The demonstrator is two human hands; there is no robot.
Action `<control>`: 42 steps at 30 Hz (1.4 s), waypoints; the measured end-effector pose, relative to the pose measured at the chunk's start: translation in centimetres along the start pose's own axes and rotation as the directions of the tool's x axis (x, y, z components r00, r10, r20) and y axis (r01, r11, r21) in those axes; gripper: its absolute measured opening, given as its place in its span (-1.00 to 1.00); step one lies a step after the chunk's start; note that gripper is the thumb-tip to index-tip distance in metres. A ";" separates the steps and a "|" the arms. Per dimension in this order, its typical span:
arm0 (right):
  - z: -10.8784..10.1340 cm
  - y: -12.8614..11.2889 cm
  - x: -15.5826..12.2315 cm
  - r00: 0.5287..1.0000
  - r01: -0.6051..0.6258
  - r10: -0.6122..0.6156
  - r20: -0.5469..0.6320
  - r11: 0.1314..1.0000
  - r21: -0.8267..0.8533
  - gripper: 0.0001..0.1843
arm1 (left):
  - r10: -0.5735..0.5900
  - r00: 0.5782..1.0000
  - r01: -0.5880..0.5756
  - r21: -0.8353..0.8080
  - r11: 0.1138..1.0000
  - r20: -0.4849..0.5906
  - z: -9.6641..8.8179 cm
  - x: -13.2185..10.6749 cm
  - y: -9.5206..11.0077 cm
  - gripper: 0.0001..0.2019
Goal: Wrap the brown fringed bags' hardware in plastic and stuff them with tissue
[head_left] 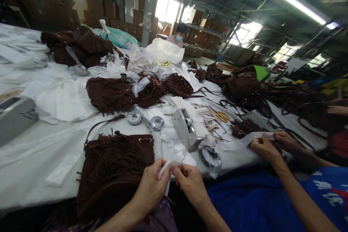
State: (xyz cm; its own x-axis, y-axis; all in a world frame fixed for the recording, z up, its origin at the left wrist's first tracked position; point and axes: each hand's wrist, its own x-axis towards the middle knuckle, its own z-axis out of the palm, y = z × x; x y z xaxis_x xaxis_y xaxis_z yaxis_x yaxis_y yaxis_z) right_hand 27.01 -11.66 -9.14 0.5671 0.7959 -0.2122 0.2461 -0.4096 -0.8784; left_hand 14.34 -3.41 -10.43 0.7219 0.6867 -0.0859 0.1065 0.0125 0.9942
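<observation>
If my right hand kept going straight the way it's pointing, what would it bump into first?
Probably your left hand, which pinches the same white strip just ahead of the right hand; beyond that lies the brown fringed bag. Depth is hard to judge.

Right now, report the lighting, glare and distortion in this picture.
Head view: the back windows and ceiling strip light are blown out white; the wide lens bends the pillar and stretches the edges; the brown fringed bag reads dark with little detail; the left hand and right hand, pinching a white strip, are evenly lit and fairly sharp.
</observation>
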 end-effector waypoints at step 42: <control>3.8 0.4 -4.5 0.988 0.143 -0.151 0.034 0.976 0.167 -0.51 | -0.320 0.902 0.429 -0.509 0.746 0.290 0.7 -4.8 -3.4 -0.39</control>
State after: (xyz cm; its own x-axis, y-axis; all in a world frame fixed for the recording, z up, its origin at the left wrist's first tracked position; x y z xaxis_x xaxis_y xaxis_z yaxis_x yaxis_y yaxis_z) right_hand 21.59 -13.68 -10.15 0.4962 0.8633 -0.0919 0.1899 -0.2112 -0.9588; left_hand 10.96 -7.28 -13.40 0.8153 0.4041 -0.4147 0.0414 0.6737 0.7378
